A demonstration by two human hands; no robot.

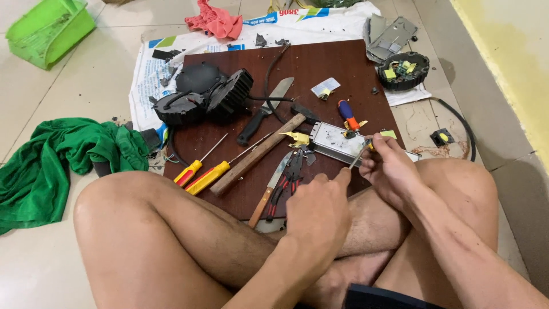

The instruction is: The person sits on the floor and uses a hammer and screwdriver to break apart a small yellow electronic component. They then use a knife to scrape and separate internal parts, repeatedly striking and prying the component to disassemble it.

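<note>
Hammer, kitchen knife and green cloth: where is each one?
Hammer [258,155], head view, middle of its wooden handle.
Kitchen knife [278,91], head view, on the blade.
Green cloth [51,157], head view, centre of the crumpled heap.

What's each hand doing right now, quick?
Left hand: closed in a loose fist, pressing a thin metal tool against the metal box.
Right hand: closed, fingers pinching the same tool.

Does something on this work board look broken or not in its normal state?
Yes. The black round lamp housing lies in separated pieces at the board's far left. A round circuit module sits exposed off the board, and small debris is scattered around. The metal box lies by the right hand.
</note>
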